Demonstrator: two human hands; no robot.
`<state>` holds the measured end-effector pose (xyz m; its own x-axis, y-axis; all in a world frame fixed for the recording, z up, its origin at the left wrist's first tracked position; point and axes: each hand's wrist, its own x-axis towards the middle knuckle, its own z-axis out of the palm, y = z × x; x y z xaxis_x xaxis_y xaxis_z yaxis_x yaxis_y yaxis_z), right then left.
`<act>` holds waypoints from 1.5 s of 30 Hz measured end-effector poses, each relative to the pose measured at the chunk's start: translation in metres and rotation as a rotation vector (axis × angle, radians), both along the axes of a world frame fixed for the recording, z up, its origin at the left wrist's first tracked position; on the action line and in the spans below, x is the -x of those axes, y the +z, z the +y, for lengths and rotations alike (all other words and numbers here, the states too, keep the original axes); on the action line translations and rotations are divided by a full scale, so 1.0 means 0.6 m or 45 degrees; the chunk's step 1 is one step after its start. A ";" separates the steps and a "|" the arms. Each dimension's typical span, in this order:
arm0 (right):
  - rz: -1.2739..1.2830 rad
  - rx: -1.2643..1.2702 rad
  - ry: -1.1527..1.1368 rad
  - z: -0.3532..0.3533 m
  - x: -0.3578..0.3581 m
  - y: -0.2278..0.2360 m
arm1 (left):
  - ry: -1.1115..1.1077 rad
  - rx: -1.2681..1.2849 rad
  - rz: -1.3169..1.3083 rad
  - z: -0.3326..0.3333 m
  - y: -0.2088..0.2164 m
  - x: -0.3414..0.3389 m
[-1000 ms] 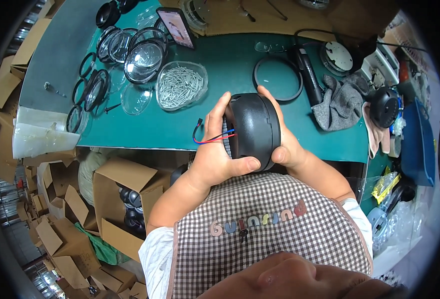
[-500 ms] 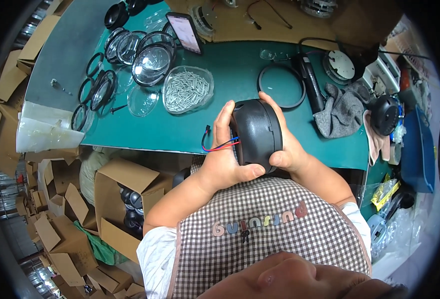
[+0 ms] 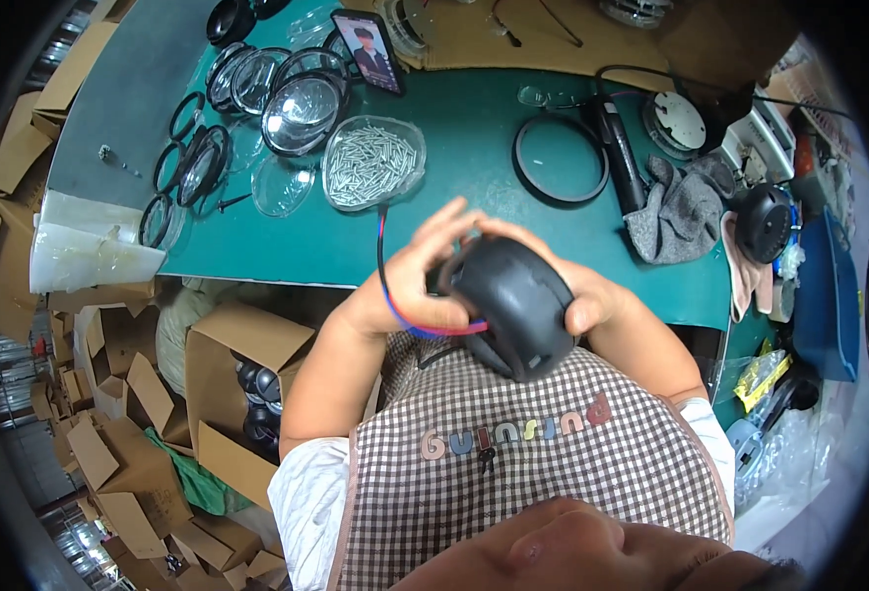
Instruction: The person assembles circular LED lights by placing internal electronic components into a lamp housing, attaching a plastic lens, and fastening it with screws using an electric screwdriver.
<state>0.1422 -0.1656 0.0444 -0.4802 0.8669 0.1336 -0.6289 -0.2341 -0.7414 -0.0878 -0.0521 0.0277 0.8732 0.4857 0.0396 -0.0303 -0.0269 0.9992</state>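
Note:
A round black plastic housing is held tilted between my two hands, just in front of the table edge. My right hand grips its right side, thumb against the rim. On the other side my left hand is curled against the housing, partly blurred, its fingers at the far edge and thumb low. Red, blue and black wires come out of the housing, pass by the left thumb and loop up to a small black plug near the tub of screws. The housing's underside is hidden.
Black rings with clear lenses lie at the table's left. A propped phone stands behind the tub. To the right are a black ring, a black electric screwdriver, and a grey cloth. Open cardboard boxes stand lower left.
The housing has turned and tipped, moving slightly lower. The wires now swing up in a longer loop. My left hand has shifted its hold, and the phone screen shows a different picture.

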 end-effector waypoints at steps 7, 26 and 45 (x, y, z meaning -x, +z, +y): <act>-0.144 0.116 -0.207 -0.017 -0.011 0.009 | -0.047 0.380 -0.247 -0.039 0.006 -0.023; -1.158 -0.797 -0.865 -0.053 -0.015 0.040 | 0.260 -0.156 -0.441 -0.094 0.018 -0.030; -0.949 -0.377 -0.776 -0.039 -0.011 0.035 | 0.314 -0.389 -0.134 -0.082 0.015 -0.020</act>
<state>0.1489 -0.1891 0.0653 -0.0145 0.9731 0.2297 0.0677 0.2302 -0.9708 -0.0757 -0.1016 0.0366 0.7158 0.6319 0.2974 -0.0874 -0.3415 0.9358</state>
